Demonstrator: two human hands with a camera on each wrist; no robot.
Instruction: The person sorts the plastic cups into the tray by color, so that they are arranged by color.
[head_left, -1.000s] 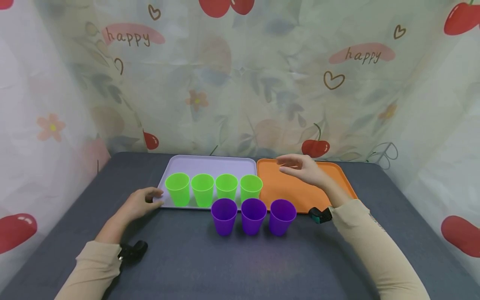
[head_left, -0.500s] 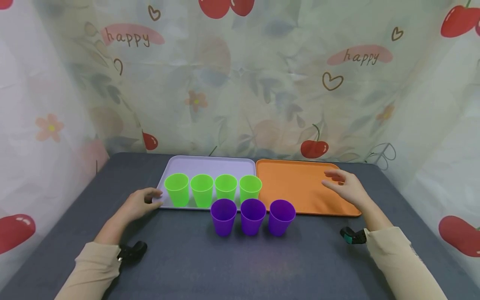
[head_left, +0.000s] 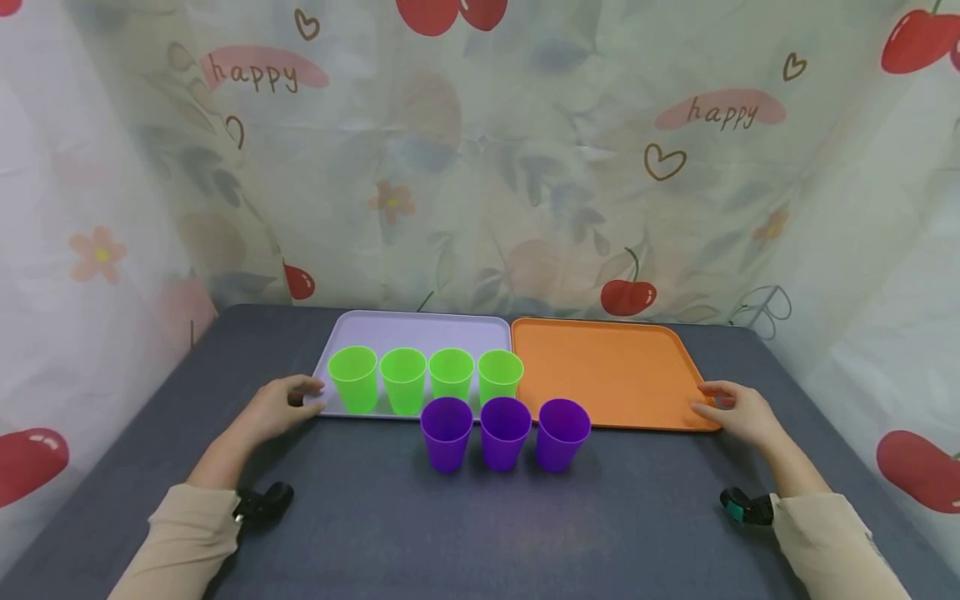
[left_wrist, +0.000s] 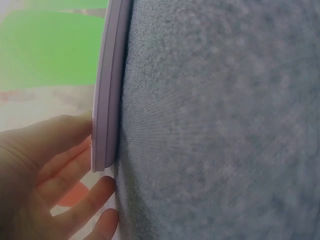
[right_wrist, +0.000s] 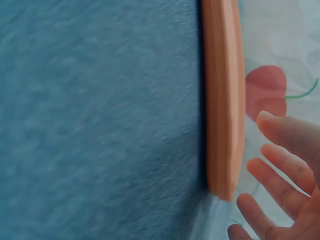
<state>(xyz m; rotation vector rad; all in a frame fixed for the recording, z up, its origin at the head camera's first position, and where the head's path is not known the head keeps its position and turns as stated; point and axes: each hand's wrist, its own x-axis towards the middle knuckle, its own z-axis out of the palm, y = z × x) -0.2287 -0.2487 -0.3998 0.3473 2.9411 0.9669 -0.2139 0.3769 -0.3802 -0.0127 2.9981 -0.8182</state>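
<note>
A lavender tray and an orange tray lie side by side at the back of the table. Several green cups stand upright in a row along the front of the lavender tray. Before the trays are three upright purple cups. At the lavender tray's front left corner is my left hand, its thumb by the rim and its fingers loosely bent. My right hand hovers at the orange tray's front right corner; the right wrist view shows its fingers spread, apart from the rim, with nothing held.
Dark grey cloth covers the table, with its bare front part nearest me. A printed curtain encloses the back and both sides. A thin loop of cord hangs by the back right corner.
My right hand has moved right and toward me, from above the orange tray to its front right corner. The left hand, cups and lavender tray have stayed put.
</note>
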